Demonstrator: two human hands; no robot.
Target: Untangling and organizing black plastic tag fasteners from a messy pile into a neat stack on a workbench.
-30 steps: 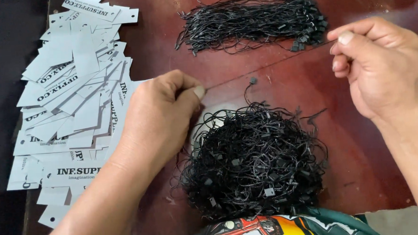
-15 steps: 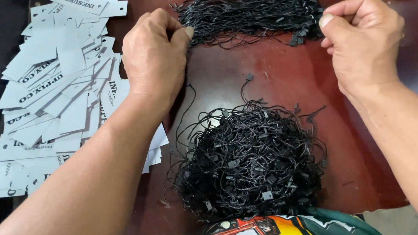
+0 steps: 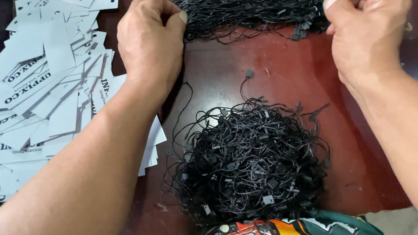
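A straightened bundle of black tag strings [image 3: 251,8] lies across the far side of the dark red table [image 3: 282,66]. My left hand [image 3: 150,39] rests with pinched fingers on the bundle's left end. My right hand [image 3: 364,28] is closed at the bundle's right end, where small black plastic locks stick out. I cannot tell whether a single string is still between my fingers. Nearer to me sits a tangled round heap of black strings with plastic locks [image 3: 249,163].
A spread pile of white paper hang tags with dark print [image 3: 41,93] covers the table's left side, partly under my left forearm. A colourful printed cloth [image 3: 281,230] shows at the bottom edge. The table's right edge [image 3: 404,202] is near my right forearm.
Both hands have moved away from me, from above the tangled heap to the two ends of the straight bundle. The single string stretched between them one second ago is no longer visible.
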